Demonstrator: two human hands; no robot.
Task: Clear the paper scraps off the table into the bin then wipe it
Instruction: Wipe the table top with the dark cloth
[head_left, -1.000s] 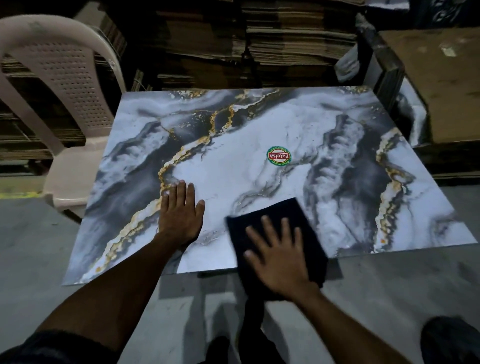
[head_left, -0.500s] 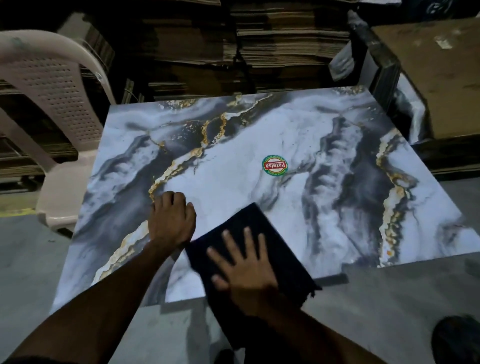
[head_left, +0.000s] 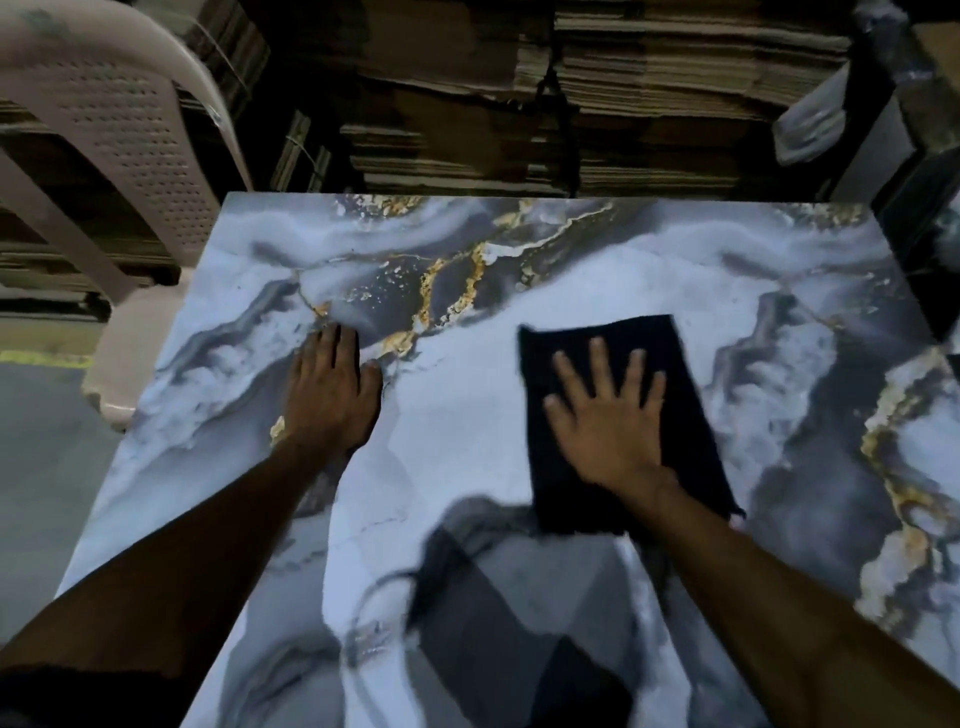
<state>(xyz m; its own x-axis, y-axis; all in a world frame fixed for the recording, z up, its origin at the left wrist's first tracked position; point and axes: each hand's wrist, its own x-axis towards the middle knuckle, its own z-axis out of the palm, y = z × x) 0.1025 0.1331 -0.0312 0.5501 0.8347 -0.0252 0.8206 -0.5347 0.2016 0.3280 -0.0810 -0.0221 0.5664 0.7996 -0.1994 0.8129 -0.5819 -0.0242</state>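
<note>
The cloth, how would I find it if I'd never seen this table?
Look at the big marbled table with grey swirls and gold veins, in front of the stacked cardboard. The cloth lies flat right of the middle, under the right hand, whose fingers are spread. It is the only plain black rectangle on the pale top; the left hand rests on bare table.

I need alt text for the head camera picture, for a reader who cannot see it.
A right hand presses flat, fingers spread, on a dark rectangular cloth lying on a grey-and-gold marble-patterned table. The left hand rests flat on the table. A beige plastic chair stands at left.
</note>
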